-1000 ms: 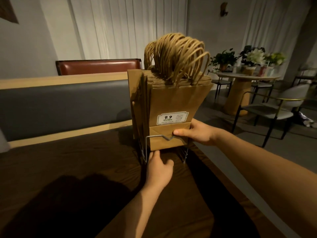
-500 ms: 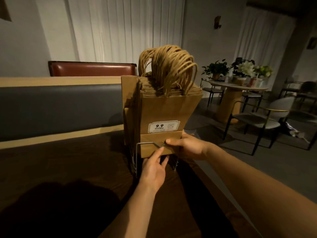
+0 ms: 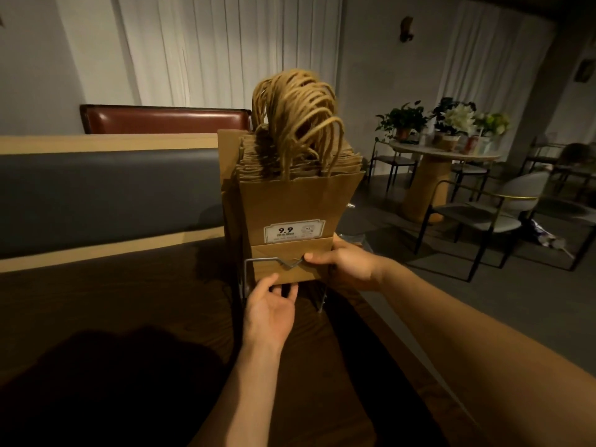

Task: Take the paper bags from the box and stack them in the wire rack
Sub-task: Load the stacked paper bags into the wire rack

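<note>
My right hand (image 3: 346, 264) pinches the wire rack's (image 3: 258, 260) front bar against the front bag's fold, my left hand (image 3: 271, 309) cups the bag bottoms, fingers loosely curled, presumably to square the one upright stack of paper bags (image 3: 290, 204), too many to count.

Both bare forearms extend forward from the lower frame, the left rising from the bottom centre, the right entering diagonally from the lower right. The left hand (image 3: 270, 309) is seen from the back, wrist straight, thumb raised at its upper left and fingers reaching forward and slightly spread, their tips out of sight. The right hand (image 3: 346, 265) sits higher and just to the right, thumb stretched leftward, remaining fingers hidden behind.
</note>
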